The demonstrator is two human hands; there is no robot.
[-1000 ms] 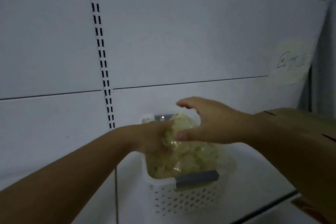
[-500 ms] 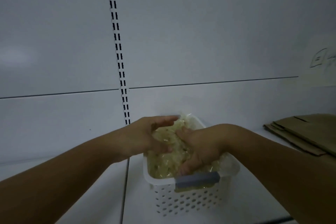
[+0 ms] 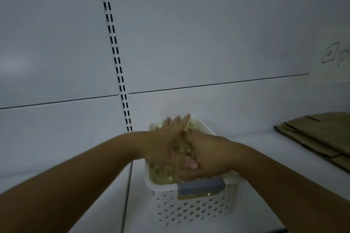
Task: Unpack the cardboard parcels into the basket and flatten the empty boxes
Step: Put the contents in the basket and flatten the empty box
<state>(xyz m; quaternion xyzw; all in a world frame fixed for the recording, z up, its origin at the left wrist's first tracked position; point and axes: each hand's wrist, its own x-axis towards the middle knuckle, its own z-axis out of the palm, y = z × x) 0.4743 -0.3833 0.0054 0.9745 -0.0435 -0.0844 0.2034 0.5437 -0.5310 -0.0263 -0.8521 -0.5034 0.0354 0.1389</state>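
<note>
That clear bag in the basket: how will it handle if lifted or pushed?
Probably floppy: the clear bag of pale yellowish pieces seems to give under the left hand and right hand pressing it into the basket. The glossy film may be slippery. Likely light for its bulk, though the fill is hard to identify in this dim light.

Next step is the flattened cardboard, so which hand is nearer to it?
Right. The right hand presses the bag in the basket, on the side toward the cardboard; the left hand lies farther left.
</note>
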